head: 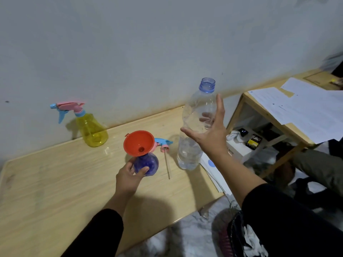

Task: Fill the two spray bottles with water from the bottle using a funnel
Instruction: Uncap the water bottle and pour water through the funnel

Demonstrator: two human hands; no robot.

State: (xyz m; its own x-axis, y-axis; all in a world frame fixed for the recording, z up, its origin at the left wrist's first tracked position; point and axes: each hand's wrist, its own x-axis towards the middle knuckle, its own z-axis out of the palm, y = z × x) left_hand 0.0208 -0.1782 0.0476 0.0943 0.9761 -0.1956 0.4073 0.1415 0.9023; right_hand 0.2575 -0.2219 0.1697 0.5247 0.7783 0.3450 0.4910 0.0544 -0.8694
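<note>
A yellow spray bottle (92, 130) is standing upright at the far left of the wooden desk (55, 182), close to the wall, with its pink and blue trigger head screwed on and pointing left. Nearer the middle, the left hand (128, 178) is gripping a blue spray bottle (146, 164), its thumb and fingers (142, 172) curling round the lower body, while a red funnel (138, 143) is sitting in the bottle's open neck, tilting a little to the left. Just behind and to the right of the funnel, a loose trigger head (163, 143) is lying on the desk, its dip tube stretching toward the near edge. Further right, a clear water bottle (193, 138) is standing uncapped near the desk's right end, holding water in its lower part. The right hand (209, 134) is reaching in front of it with fingers (220, 106) spread and straight; whether they are touching the bottle cannot be told. At the far right, white papers (300, 108) are lying on a wooden shelf unit (239, 108).
</note>
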